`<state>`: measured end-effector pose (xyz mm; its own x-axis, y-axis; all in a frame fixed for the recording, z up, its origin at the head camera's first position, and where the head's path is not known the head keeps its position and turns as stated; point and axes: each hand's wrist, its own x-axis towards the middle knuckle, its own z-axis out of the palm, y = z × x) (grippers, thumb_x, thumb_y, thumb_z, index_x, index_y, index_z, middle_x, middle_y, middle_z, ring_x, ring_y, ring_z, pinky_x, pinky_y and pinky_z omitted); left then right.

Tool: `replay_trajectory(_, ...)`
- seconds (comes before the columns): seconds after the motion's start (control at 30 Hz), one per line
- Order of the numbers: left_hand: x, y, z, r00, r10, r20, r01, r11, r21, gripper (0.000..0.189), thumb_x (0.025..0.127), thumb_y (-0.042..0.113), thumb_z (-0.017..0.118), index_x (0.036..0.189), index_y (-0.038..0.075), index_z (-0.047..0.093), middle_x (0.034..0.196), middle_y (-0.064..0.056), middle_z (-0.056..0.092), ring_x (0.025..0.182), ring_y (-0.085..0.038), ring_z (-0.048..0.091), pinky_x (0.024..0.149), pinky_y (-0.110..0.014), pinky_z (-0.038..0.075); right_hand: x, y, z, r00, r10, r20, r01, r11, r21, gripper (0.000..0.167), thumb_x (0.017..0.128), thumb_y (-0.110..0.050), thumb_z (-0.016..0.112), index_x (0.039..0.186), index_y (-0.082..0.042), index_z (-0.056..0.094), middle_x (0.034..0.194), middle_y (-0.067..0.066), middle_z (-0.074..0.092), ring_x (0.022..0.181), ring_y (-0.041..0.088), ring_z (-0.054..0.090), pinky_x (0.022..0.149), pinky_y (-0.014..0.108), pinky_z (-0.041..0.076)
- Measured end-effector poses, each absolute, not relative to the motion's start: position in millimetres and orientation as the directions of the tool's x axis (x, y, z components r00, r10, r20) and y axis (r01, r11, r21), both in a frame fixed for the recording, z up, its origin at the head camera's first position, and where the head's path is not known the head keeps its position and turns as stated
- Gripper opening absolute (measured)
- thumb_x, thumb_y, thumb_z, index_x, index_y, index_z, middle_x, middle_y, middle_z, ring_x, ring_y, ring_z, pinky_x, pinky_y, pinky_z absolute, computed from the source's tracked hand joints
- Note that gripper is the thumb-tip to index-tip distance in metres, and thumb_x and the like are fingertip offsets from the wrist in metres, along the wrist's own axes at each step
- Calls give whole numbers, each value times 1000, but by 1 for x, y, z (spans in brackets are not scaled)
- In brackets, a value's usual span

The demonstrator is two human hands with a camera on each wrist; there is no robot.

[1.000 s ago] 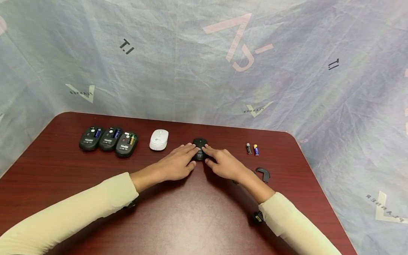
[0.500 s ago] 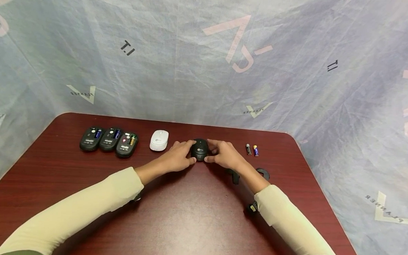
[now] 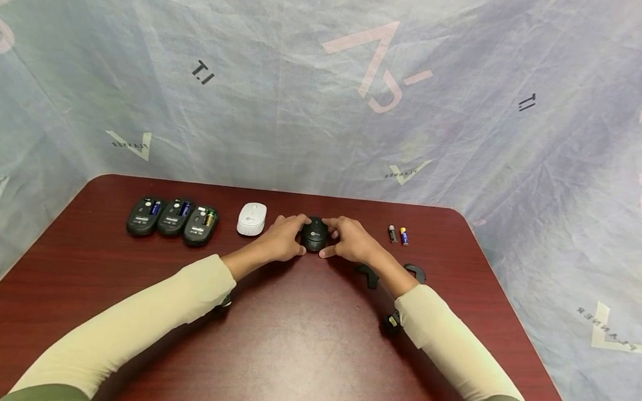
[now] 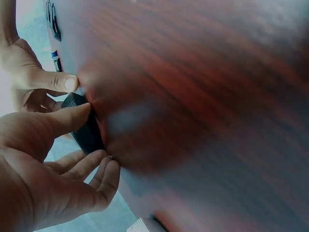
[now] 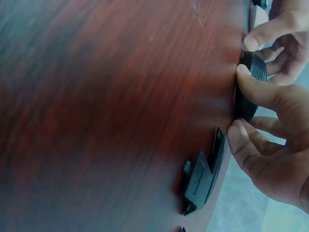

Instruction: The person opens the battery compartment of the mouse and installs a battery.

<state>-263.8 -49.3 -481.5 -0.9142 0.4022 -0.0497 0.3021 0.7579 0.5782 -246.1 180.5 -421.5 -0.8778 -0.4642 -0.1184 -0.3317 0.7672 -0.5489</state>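
A black computer mouse [image 3: 314,235] sits top side up near the table's far edge, between both hands. From its left side my left hand [image 3: 282,239] grips it, thumb at the near end and fingers along the flank, as the left wrist view also shows on the mouse [image 4: 89,135]. My right hand [image 3: 351,241] holds the opposite side in the same way. In the right wrist view, the right thumb touches the mouse's ridged end and the fingertips rest near its lower side. The mouse's underside is hidden.
Left of the hands are a white mouse [image 3: 252,219] and upturned black mice [image 3: 200,227] with batteries showing. To the right lie two loose batteries [image 3: 404,236] and two black curved covers [image 3: 368,276], [image 3: 416,272] on the red-brown table [image 3: 305,353].
Both hands have gone from fingers laid over the mouse's top to gripping its sides, so its top and logo now show. The mouse stays about where it was.
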Motion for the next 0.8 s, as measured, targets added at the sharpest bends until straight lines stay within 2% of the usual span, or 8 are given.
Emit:
replay_trajectory(0.13,-267,-50,-483,-911,407,-64,301,764,571,72,99,21,88,162,13,54,158,-15,65,140,-39,55,119,-59,53,-240,179,-418,-879,-466,-98,-352,776,-523,79,97,-20,92,164,-1,54,136,18,70,122,31,70,110,47,62)
replay_trajectory(0.33,-228,-55,-430,-903,427,-56,279,680,678,55,108,12,77,158,4,56,146,-22,73,144,-41,65,123,-59,55,-235,183,-416,-863,-504,-33,-410,737,-537,65,105,-25,84,160,-2,59,132,18,75,122,32,73,108,51,63)
replay_trajectory(0.43,-218,-59,-418,-904,427,-33,275,637,720,48,112,13,71,157,6,56,147,-23,74,144,-39,68,123,-58,56,-232,185,-414,-861,-509,5,-426,716,-553,57,109,-28,79,158,-4,61,131,17,77,121,32,75,106,54,64)
replay_trajectory(0.57,-216,-61,-418,-915,404,-4,263,604,753,42,117,19,64,158,11,58,153,-20,71,149,-38,64,125,-60,54,-229,186,-414,-859,-508,64,-449,688,-570,46,114,-30,71,154,-7,66,129,14,78,118,30,76,104,52,65)
replay_trajectory(0.7,-225,-64,-428,-915,399,67,304,568,765,40,120,29,58,157,15,60,153,-14,72,142,-33,67,120,-56,57,-228,184,-415,-863,-490,126,-463,664,-587,40,117,-30,65,150,-8,69,128,13,78,115,29,76,102,50,66)
replay_trajectory(0.8,-231,-66,-435,-905,404,137,356,540,763,41,120,39,55,155,19,62,146,-11,73,132,-28,70,112,-51,59,-226,183,-413,-871,-467,153,-459,660,-595,40,119,-31,61,150,-7,69,129,14,77,115,30,76,101,50,67)
